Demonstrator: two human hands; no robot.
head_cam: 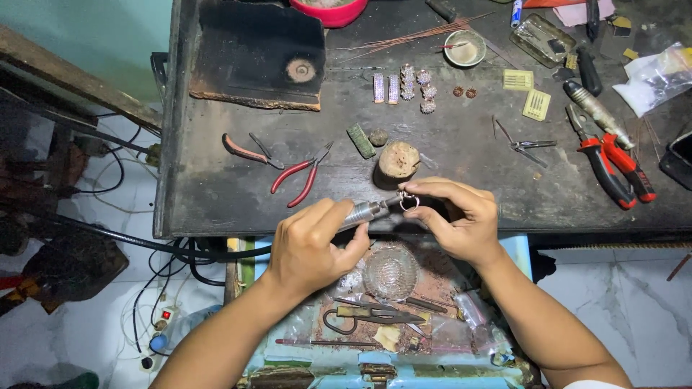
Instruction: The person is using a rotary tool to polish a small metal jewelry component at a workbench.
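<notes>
Pinched between my right hand's [458, 216] thumb and fingertips is a small metal ring [409, 201], held just over the near edge of the bench [461, 162]. My left hand [313, 245] is wrapped shut around a silver rotary handpiece [369, 211], and I see its tip meeting the ring.

From here I take the rest by size. I see the bench as a dark, scuffed slab filling the upper view. On its far left lies a charred black board [256, 54]. Below the bench edge an open tray [404, 317] holds a clear glass dish [391, 272] and dark scissors [371, 315]. At the right edge of the bench lie red-handled pliers [613, 162]; left of centre I see smaller red pliers [301, 175]. A round wooden stump [398, 160] stands just beyond my hands, near the ring. Farther back I make out a small white bowl [465, 49], metal tweezers [524, 144], a row of beaded jewellery pieces [404, 86], and a green block [360, 140] beside the stump.
</notes>
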